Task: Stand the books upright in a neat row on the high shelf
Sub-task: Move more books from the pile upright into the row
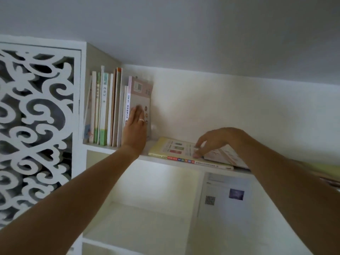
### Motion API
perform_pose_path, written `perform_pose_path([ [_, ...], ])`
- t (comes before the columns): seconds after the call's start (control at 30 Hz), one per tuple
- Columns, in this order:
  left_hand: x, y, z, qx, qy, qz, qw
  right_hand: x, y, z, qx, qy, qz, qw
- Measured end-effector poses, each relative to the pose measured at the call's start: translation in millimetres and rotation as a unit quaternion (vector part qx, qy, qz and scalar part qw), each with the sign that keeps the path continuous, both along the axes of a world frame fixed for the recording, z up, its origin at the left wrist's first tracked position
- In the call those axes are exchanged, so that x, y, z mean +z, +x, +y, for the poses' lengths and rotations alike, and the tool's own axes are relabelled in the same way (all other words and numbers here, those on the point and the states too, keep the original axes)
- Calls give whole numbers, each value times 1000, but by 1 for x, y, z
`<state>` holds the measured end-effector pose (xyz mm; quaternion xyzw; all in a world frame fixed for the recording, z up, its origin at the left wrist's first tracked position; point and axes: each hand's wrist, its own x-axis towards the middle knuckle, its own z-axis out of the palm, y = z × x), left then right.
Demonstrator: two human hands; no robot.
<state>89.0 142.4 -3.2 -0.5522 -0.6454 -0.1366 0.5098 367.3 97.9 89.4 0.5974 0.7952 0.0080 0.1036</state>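
- Left hand [135,128]: we record one ring [141,120], a pale, silvery band worn on a finger near the knuckle; no glove.
- Left forearm [77,196]: we note it bare from wrist to the frame's lower edge, with no sleeve, watch or bracelet showing.
- Right hand [213,140]: we list it as bare; its fingers are partly blurred, so we cannot tell whether any ring is worn.
- Right forearm [287,184]: we note it bare along its whole visible length, uncovered by any sleeve.
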Motion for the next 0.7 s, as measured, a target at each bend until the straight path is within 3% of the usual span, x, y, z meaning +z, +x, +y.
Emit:
perform_pose_path([
  [0.07, 0, 1, 2, 15, -3, -5, 1000, 2, 26, 0, -53, -93, 24, 994],
  [0.13, 0, 4, 2, 32, -10, -7, 999, -1, 44, 6, -69, -123, 48, 989],
  [0.5, 2, 10, -7, 65, -22, -8, 998, -2, 73, 6, -18, -136, 106, 985],
  [0.57, 3, 9, -7, 58, -23, -12, 998, 0, 78, -4, 10, -86, 105, 991],
  [0.7, 2, 6, -6, 39, -16, -14, 999, -16, 88, -14, 105, 148, 63, 981],
])
